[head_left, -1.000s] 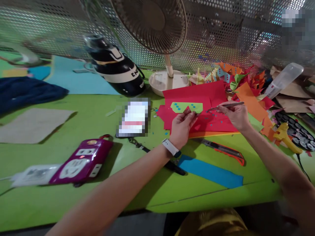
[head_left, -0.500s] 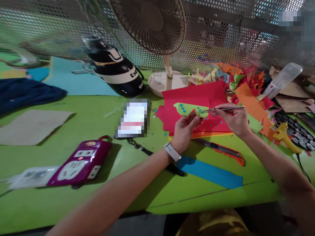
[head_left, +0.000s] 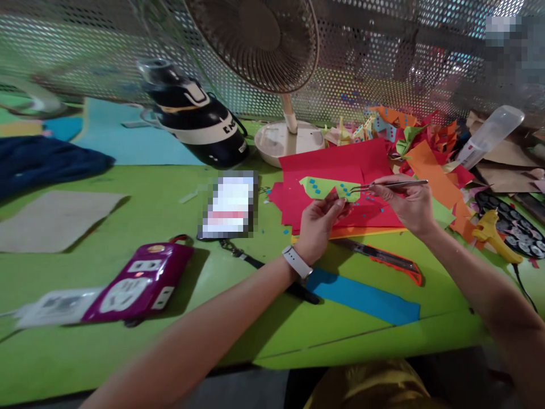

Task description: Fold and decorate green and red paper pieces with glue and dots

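My left hand point(head_left: 321, 224) pinches the lower edge of a light green paper cutout point(head_left: 326, 189) dotted with small blue paper pieces. In my right hand point(head_left: 411, 207) is a pair of metal tweezers point(head_left: 395, 183), fingers closed around it. The tweezer tips reach the right part of the green cutout, beside its blue pieces; whether they grip a piece is too small to tell. Beneath both hands lie red paper sheets point(head_left: 298, 165) with several loose blue bits scattered on them. A cutter knife point(head_left: 385, 258) with an orange edge lies just below the red sheets.
A blue paper strip point(head_left: 366, 298) lies near the table's front. Leftward are a phone point(head_left: 230, 204), a purple power strip point(head_left: 142, 281) and a black jug point(head_left: 204, 122). A fan point(head_left: 289, 136) stands behind. To the right are paper scraps point(head_left: 434, 136) and a yellow glue gun point(head_left: 491, 236).
The tweezers and my right hand have shifted slightly to the right. The left hand keeps the green cutout in nearly the same place.
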The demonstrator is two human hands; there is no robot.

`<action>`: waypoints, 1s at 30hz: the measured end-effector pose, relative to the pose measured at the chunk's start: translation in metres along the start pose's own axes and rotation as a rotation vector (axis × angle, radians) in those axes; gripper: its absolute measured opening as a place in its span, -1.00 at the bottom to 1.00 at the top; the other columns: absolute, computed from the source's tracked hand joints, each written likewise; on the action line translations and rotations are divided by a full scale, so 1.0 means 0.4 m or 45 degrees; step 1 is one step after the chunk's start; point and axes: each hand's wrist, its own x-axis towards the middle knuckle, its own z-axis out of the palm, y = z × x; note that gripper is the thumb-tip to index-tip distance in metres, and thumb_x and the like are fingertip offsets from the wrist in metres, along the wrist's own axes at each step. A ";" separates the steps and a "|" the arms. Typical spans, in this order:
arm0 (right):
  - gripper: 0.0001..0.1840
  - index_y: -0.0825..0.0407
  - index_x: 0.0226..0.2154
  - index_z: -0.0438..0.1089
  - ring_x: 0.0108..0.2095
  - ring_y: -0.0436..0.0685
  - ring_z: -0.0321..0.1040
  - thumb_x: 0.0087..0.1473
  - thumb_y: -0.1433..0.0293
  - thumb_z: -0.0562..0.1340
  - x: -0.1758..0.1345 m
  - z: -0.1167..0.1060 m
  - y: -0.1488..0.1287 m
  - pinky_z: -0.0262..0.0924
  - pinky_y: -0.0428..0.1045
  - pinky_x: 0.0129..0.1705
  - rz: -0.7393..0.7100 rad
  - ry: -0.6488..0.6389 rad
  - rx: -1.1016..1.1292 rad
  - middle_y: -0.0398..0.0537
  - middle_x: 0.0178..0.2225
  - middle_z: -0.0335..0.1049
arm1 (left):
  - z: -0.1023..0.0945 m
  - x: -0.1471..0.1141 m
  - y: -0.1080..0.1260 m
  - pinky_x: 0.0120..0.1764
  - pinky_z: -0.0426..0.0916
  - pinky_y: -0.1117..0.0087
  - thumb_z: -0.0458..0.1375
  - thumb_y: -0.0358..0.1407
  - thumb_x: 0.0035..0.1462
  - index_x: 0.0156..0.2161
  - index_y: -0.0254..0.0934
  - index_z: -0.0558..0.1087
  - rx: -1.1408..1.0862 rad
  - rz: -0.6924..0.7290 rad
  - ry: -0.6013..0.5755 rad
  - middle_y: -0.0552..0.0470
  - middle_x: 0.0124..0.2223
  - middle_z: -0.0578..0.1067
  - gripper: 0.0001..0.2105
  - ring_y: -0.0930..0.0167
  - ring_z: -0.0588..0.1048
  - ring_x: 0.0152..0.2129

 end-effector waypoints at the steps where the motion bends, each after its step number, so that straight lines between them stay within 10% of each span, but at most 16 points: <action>1: -0.72 -0.06 -0.43 0.54 -0.41 0.07 0.53 0.00 0.08 0.38 0.001 -0.002 0.000 0.47 -0.02 -0.31 -0.001 -0.003 -0.008 -0.15 -0.43 0.56 | 0.000 0.000 0.000 -0.21 0.49 0.35 0.49 -0.17 -0.23 -0.33 -0.28 0.54 -0.003 -0.002 0.002 0.04 -0.35 0.62 -0.64 0.38 0.62 -0.39; 30: -0.68 -0.04 -0.41 0.53 -0.39 0.10 0.54 -0.03 0.06 0.39 -0.002 0.000 0.006 0.47 0.00 -0.29 0.075 -0.062 0.096 -0.12 -0.43 0.55 | -0.002 -0.003 0.001 -0.18 0.47 0.32 0.48 -0.18 -0.19 -0.31 -0.28 0.53 0.024 0.004 -0.035 0.03 -0.35 0.62 -0.66 0.38 0.61 -0.39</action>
